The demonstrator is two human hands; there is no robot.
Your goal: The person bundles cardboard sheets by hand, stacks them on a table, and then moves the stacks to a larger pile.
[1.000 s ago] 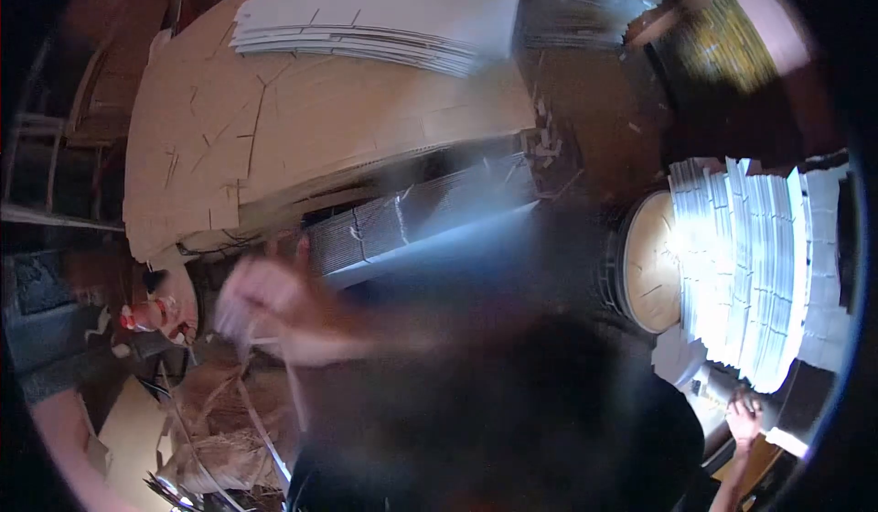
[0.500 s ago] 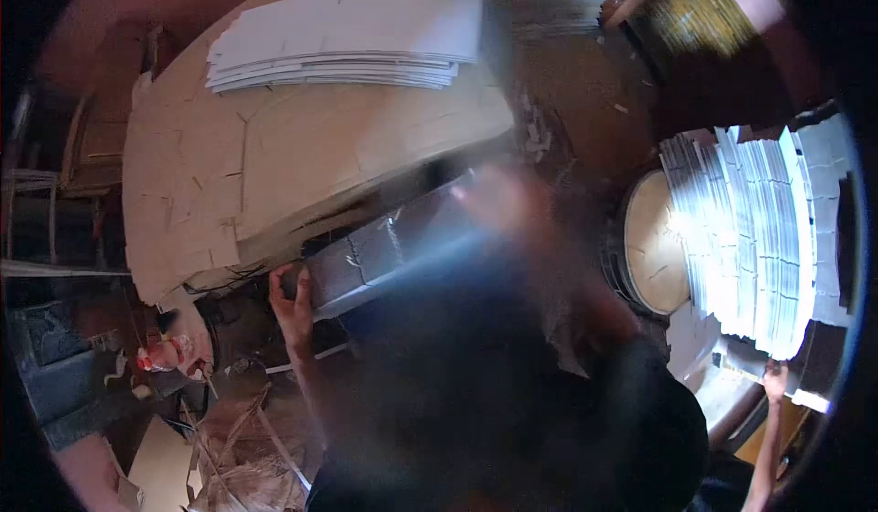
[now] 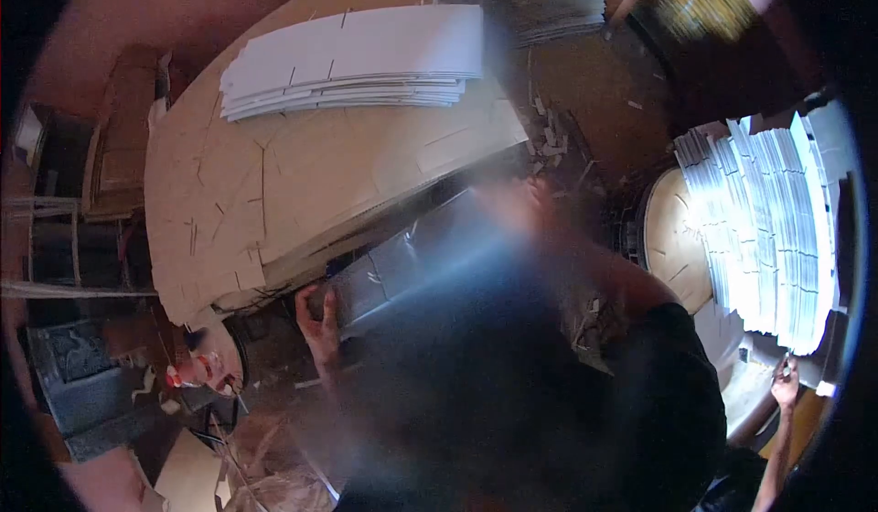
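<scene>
A long grey-white cardboard piece with slits across it lies along the near edge of the table, in front of my body. My left hand is closed at its left end, thumb and fingers curled round that end. At the far right end is my right hand, smeared by motion and haze, so its fingers cannot be made out. The lower part of the piece is hidden by haze and my dark shirt.
A stack of white slotted cardboard strips rests on the brown table. At the right, brightly lit strips stand by a round drum, near another person's hand. Scraps litter the floor. A red-capped bottle is at the lower left.
The whole view has shifted, so the table and stacks appear further right and slightly lower. My left hand stays at the cardboard piece's left end; my right hand remains blurred at its right end.
</scene>
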